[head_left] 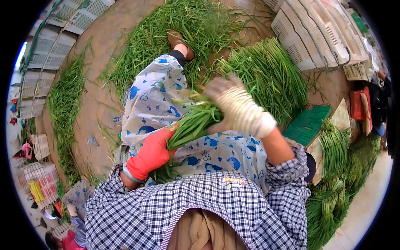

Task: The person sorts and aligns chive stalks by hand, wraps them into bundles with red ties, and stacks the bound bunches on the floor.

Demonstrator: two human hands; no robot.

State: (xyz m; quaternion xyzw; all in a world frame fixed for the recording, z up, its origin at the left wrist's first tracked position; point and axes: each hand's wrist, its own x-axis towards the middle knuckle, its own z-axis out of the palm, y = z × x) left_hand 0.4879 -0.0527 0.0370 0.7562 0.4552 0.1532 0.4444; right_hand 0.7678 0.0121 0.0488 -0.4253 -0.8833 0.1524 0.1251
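Observation:
My left hand [150, 152], in a red glove, is closed around a bunch of garlic chives [193, 123] above my lap. The leaves point up and to the right from the fist. My right hand [233, 104] wears a pale ribbed glove with greyish fingers. It is at the upper right end of the bunch, blurred by motion, with thumb and fingers apart. Whether it touches the leaves I cannot tell. Beneath both hands lies a white plastic apron [154, 100] with blue prints. A large stack of chives [266, 75] lies beyond my right hand.
Loose leaves [179, 25] cover the floor around my shoe [179, 41], and another strip [66, 112] runs along the left. White crates [296, 37] stand at upper right, with more crates [54, 46] at left. A green board [308, 125] and bundled chives [333, 150] lie at right.

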